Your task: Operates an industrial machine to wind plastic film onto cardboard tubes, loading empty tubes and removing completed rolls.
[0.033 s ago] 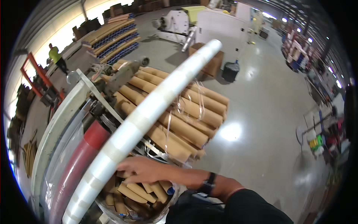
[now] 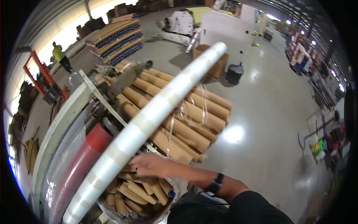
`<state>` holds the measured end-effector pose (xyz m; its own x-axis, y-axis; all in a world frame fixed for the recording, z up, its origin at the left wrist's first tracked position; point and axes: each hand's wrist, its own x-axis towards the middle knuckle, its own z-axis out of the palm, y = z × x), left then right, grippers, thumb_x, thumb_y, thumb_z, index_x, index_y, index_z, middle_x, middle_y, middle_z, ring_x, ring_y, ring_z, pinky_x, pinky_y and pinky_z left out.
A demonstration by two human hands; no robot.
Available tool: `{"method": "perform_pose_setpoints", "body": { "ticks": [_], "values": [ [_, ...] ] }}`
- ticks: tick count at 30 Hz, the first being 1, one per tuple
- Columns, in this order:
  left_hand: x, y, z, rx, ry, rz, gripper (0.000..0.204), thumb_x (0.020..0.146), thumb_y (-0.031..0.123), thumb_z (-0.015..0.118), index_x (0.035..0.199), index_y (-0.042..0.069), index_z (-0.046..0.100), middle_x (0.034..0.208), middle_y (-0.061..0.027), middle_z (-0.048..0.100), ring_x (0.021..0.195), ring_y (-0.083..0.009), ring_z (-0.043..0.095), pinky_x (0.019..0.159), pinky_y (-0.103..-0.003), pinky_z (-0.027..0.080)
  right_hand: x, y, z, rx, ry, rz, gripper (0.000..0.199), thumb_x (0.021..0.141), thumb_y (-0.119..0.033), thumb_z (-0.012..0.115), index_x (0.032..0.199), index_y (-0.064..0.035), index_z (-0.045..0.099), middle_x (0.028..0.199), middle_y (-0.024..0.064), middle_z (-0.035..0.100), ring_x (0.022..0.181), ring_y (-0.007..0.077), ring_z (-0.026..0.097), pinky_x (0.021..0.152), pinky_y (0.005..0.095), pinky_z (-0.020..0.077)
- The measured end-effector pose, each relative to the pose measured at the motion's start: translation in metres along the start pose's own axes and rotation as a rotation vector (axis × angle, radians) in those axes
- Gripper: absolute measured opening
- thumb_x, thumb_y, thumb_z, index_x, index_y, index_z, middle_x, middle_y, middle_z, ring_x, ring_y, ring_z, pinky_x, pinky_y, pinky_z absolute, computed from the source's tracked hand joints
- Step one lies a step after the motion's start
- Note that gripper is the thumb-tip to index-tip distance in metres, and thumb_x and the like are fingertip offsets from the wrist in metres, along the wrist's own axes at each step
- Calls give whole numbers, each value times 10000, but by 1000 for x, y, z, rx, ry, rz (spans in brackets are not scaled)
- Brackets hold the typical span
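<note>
Here I read the work as mid-handling of a long white film-wound roll (image 2: pixel 149 123) — it runs slantwise through the head view from lower left up toward the far floor, its upper end hanging free over a stack of brown cardboard tubes (image 2: pixel 179 119) lying side by side on the concrete. My right hand (image 2: pixel 149 165) comes in from the lower right, a dark watch (image 2: pixel 216 184) on the wrist, and lies flat against the underside of the roll about a third of the way up its length; the fingers are stretched out and close together, pressed to the roll rather than wrapped round it. The left hand I cannot find anywhere in view, so its state is unknown to me. Just beneath the right hand sits a clear-bagged bin of short cardboard cores (image 2: pixel 138 194), ends up. To the left, nearly parallel with the white roll, lies a red roller (image 2: pixel 84 158) on a machine frame with a pale curved guard (image 2: pixel 56 127). A person in a bright yellow top (image 2: pixel 59 54) stands well apart, beside an orange frame (image 2: pixel 41 72). My judgement — the step is steadying or guiding the roll along its length, not yet a firm carry. Any next move would call for a real grip or a second point of support, since the far end is unsupported and could swing toward the loose strapping (image 2: pixel 194 108) on the tubes.
</note>
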<state>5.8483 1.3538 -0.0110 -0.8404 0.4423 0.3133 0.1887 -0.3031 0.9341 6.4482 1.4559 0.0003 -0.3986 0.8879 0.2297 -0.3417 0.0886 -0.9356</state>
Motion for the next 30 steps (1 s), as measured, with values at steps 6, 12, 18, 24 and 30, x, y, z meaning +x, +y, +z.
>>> {"method": "perform_pose_setpoints", "body": {
  "ticks": [6,12,18,24,30],
  "values": [
    [-78,41,102,-288,21,-148,566,915,467,505,1373,148,411,1366,-92,466,1245,-303,462,997,-464,417,4,-43,-204,663,555,192,420,1010,-372,375,1333,-105,407,1346,89,492,1201,287,496,1004,456,412],
    [-188,26,232,-505,-39,-187,583,907,430,533,1393,145,384,1361,-89,461,1242,-293,466,1033,-457,410,38,-75,-396,939,614,-389,744,862,-574,569,1410,-114,364,1368,91,490,1257,306,456,1079,495,349],
    [-361,58,413,-361,-127,-98,653,852,400,639,1380,134,362,1294,-99,494,1140,-286,535,1001,-448,450,21,-116,-622,898,741,-576,751,857,-596,561,1404,-109,397,1389,94,479,1247,324,459,1089,512,339],
    [-526,82,569,-878,-165,-415,558,934,469,536,1317,68,472,1304,-57,545,1193,-239,514,1064,-428,381,-98,-183,-806,775,955,-587,746,806,-600,610,1376,-150,440,1375,80,492,1245,323,464,1078,553,345],
    [-618,184,687,-1032,-588,-526,752,892,531,550,1448,87,306,1485,-88,340,1331,-295,368,1118,-497,282,-233,-240,-832,466,1066,-755,683,832,-609,559,1338,-160,468,1364,66,504,1231,292,491,1034,536,406]
  ]
}}
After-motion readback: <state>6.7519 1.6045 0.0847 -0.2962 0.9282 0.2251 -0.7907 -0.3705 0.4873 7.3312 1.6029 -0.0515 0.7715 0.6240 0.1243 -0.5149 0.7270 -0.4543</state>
